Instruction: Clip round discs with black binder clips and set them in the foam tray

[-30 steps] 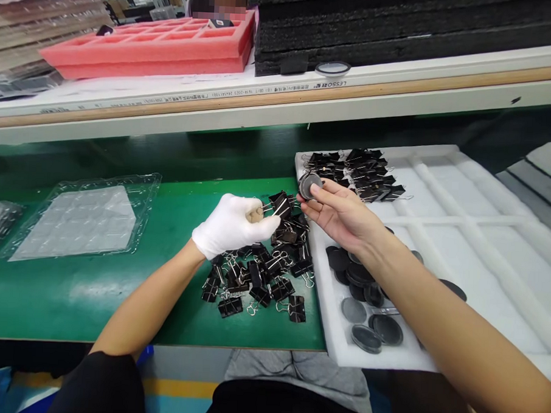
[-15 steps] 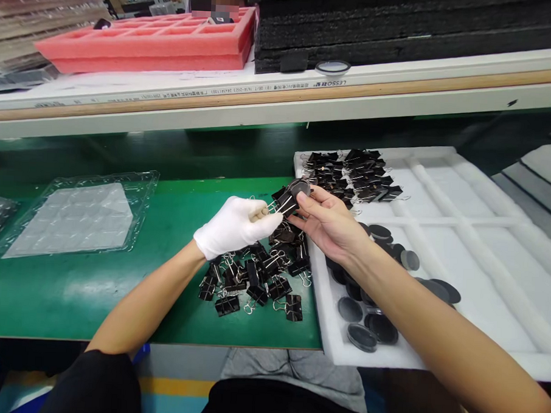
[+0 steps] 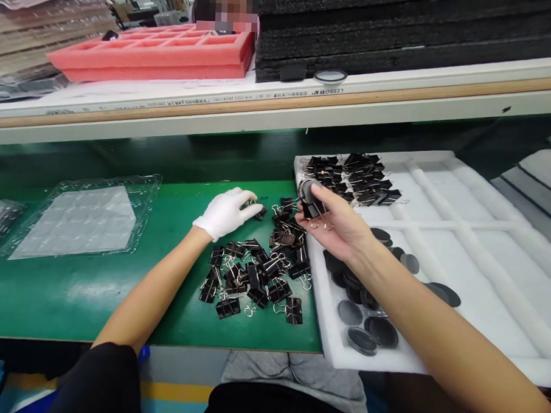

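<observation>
My right hand, bare, pinches a round dark disc with a black binder clip on it above the left edge of the white foam tray. My left hand, in a white glove, reaches down onto the far side of a heap of black binder clips on the green mat, its fingers closing on one clip. A pile of clipped discs lies in the tray's far corner. Loose dark discs lie in the tray's near compartment under my right forearm.
A clear plastic blister tray lies on the green mat at the left. A shelf above holds a pink foam tray, stacked black foam and a lens ring. Another person stands behind the shelf.
My left hand let go of the clip it pressed onto the disc and dropped to the heap. My right hand now carries disc and clip together, shifted slightly right toward the tray.
</observation>
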The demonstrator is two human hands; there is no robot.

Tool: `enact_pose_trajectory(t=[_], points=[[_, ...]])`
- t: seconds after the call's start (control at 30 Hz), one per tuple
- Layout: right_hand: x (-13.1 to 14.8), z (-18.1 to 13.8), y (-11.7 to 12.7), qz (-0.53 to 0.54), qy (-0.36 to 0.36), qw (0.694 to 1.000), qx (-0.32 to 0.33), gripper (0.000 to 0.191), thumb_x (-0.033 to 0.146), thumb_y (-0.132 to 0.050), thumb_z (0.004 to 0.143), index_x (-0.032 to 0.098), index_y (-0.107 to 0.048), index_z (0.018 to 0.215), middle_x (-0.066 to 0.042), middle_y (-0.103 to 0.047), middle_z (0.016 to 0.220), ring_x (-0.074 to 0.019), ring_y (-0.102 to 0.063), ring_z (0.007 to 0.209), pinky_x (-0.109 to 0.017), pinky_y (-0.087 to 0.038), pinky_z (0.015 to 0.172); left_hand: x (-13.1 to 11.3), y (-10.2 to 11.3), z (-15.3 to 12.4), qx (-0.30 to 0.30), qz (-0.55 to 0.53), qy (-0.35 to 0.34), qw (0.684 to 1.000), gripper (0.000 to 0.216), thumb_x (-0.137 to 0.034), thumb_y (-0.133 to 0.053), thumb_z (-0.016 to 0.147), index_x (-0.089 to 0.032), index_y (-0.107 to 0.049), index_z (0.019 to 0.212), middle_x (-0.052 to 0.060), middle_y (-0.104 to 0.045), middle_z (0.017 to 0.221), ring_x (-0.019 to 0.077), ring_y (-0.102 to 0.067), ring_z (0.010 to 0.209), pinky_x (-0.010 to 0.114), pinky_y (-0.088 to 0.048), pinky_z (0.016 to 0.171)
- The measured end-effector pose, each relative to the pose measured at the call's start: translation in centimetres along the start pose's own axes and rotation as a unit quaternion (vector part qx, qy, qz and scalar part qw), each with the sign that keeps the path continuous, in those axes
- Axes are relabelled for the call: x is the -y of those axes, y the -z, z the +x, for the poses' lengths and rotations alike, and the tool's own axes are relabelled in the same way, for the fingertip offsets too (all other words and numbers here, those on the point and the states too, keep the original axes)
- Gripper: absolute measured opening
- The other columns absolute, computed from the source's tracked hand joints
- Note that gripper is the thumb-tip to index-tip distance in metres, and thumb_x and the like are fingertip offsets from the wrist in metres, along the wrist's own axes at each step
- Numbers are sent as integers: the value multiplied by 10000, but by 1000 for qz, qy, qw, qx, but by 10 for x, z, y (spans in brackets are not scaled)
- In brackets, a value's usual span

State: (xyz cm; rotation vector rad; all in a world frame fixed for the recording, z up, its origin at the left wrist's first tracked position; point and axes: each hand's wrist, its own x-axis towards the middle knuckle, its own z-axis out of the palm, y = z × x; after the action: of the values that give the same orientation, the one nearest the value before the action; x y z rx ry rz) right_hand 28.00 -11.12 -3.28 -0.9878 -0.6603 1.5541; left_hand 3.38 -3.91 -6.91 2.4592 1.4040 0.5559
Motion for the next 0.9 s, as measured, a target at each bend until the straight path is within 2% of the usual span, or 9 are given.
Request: enact_pose_trajectory(t=[0.1,0.2,0.3,0.4,0.53,0.6,0.7,0.83,0.9], points=[[-5,-4,-4,-55,-1,998,30,290,452,-917,701,280,-783,893,13,-748,934,-138,-658,748,-338,-604,758,-3,-5,0,-28,-68,54,996,366,-494,-565,961,-193,-695,799,14,-682,745,169,-584,687,285,-419,668],[-8,-12,-9,-136,59,986,78,265,446,-896,734,272,-819,919,-27,-775,1012,-165,-703,876,-365,-596,884,-27,9,-5,-138,-140,56,979,319,-460,-607,946,-191,-666,786,-4,-674,730,144,-567,675,265,-421,653],[-11,-21,-15,-247,136,949,143,206,387,-851,787,262,-840,950,-54,-790,1047,-204,-729,947,-392,-598,909,-61,30,-16,-202,-181,-3,963,265,-420,-616,959,-200,-658,818,-3,-677,764,138,-585,707,263,-457,691],[-17,-28,-21,-318,230,904,168,153,317,-786,843,259,-846,971,-42,-804,974,-226,-754,885,-418,-628,856,-83,44,-27,-202,-210,-64,954,280,-405,-547,1012,-207,-627,830,33,-690,895,157,-641,838,284,-502,782],[-28,-37,-28,-361,359,850,137,211,241,-735,881,291,-839,1057,-22,-778,1180,-255,-756,1067,-470,-610,1023,-91,48,-32,-232,-229,-28,945,351,-438,-378,1079,-213,-643,1029,77,-699,1059,173,-663,918,306,-523,789],[-33,-41,-32,-370,373,839,141,244,231,-726,891,319,-830,1093,-4,-754,1238,-265,-744,1120,-493,-601,1060,-91,48,-33,-235,-217,-1,947,416,-461,-343,1084,-211,-661,990,64,-709,965,170,-660,837,305,-518,749],[-38,-47,-38,-375,379,832,153,270,223,-714,906,337,-819,1127,6,-756,1222,-265,-748,1112,-500,-608,1062,-94,49,-35,-247,-203,22,947,482,-466,-348,1076,-208,-640,792,39,-677,792,158,-632,723,297,-497,694],[-42,-53,-42,-363,395,824,180,302,200,-706,919,316,-802,1181,-8,-719,1299,-260,-728,1166,-475,-609,1072,-94,55,-35,-243,-231,25,942,445,-422,-463,1036,-211,-566,658,0,-584,629,133,-552,594,286,-445,605],[-43,-55,-42,-366,400,823,172,297,206,-721,912,315,-803,1176,-12,-747,1242,-264,-744,1128,-473,-630,1041,-90,59,-34,-256,-264,31,929,431,-408,-532,1006,-211,-537,622,-15,-551,581,119,-515,545,278,-420,564]])
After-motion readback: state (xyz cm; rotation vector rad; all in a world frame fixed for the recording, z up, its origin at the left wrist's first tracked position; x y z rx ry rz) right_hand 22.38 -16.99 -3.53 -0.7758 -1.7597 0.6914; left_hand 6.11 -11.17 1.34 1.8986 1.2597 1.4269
